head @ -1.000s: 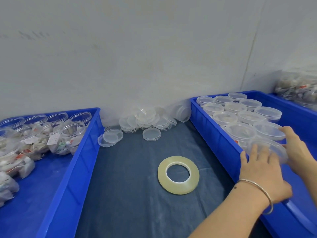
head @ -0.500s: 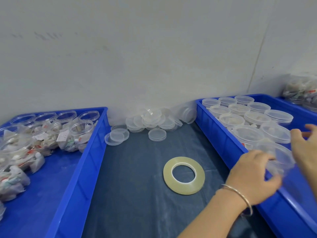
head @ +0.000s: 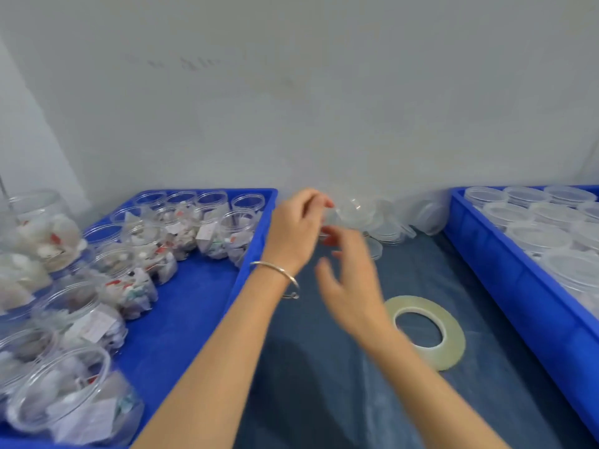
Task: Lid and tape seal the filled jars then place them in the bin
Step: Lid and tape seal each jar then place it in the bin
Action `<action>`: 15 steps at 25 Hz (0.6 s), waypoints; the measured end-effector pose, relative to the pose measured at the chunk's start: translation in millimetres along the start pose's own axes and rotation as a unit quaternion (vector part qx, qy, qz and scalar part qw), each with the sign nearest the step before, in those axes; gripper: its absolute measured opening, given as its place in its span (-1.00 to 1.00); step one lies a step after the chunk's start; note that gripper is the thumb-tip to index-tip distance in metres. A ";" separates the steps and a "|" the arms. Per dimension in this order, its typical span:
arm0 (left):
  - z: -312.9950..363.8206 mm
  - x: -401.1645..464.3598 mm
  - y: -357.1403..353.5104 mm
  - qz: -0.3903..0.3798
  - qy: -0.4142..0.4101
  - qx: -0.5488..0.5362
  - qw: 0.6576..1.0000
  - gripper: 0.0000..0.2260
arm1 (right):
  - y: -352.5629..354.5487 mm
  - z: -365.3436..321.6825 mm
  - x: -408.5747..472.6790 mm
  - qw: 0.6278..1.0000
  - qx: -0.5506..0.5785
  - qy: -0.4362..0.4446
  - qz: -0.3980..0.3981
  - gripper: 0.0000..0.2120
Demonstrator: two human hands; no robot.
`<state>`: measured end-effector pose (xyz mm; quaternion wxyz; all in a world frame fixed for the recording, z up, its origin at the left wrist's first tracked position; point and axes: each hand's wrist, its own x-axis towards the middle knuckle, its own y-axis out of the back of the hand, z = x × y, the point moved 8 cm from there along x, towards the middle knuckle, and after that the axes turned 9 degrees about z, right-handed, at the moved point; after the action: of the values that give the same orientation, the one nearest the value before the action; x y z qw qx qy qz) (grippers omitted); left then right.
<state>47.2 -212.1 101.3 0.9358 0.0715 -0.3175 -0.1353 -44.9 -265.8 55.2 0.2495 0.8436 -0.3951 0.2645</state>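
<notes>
My left hand (head: 296,228), wearing a thin bangle, reaches to the pile of clear lids (head: 385,226) by the wall. Its thumb and forefinger meet at the rim of the top clear lid (head: 355,210); blur hides whether they grip it. My right hand (head: 351,283) hovers over the dark cloth just below, fingers spread and holding nothing. A roll of clear tape (head: 453,348) lies flat on the cloth, partly behind my right forearm. Filled jars without lids (head: 233,231) stand in the left blue bin (head: 181,319). Lidded jars (head: 538,236) fill the right blue bin (head: 505,280).
A dark blue cloth (head: 324,384) covers the table between the two bins. A grey wall closes off the back. One large filled jar (head: 42,228) stands at the far left, outside the bin.
Both hands have left the jar in the right bin and swung left to the lid pile. The view has turned left, showing more of the left bin.
</notes>
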 end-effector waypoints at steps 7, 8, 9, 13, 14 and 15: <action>-129.1 -4.9 149.1 0.163 0.131 0.240 0.948 -0.75 | -172.3 -30.0 -46.2 0.967 -0.023 -0.037 -0.250 -0.38; -134.4 -5.1 163.0 0.191 0.134 0.277 0.932 -0.72 | -185.1 -30.2 -50.7 0.961 -0.064 -0.024 -0.270 -0.33; -137.0 -5.4 174.5 0.214 0.135 0.323 0.912 -0.68 | -194.3 -29.3 -54.7 0.952 -0.112 -0.004 -0.286 -0.29; -162.2 -14.0 195.6 0.168 0.225 0.467 0.838 -0.48 | -207.8 -22.6 -64.5 0.905 -0.251 0.065 -0.337 -0.27; -172.9 -19.1 198.5 0.135 0.265 0.487 0.821 -0.41 | -208.1 -22.1 -65.7 0.900 -0.255 0.065 -0.347 -0.26; -180.5 -23.0 200.9 0.109 0.289 0.500 0.809 -0.35 | -208.1 -22.4 -66.4 0.897 -0.257 0.066 -0.352 -0.26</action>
<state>182.2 -5.2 -9.9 0.8280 0.5300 -0.0615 0.1723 79.3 -99.0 -15.1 0.5601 0.8147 -0.1091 0.1031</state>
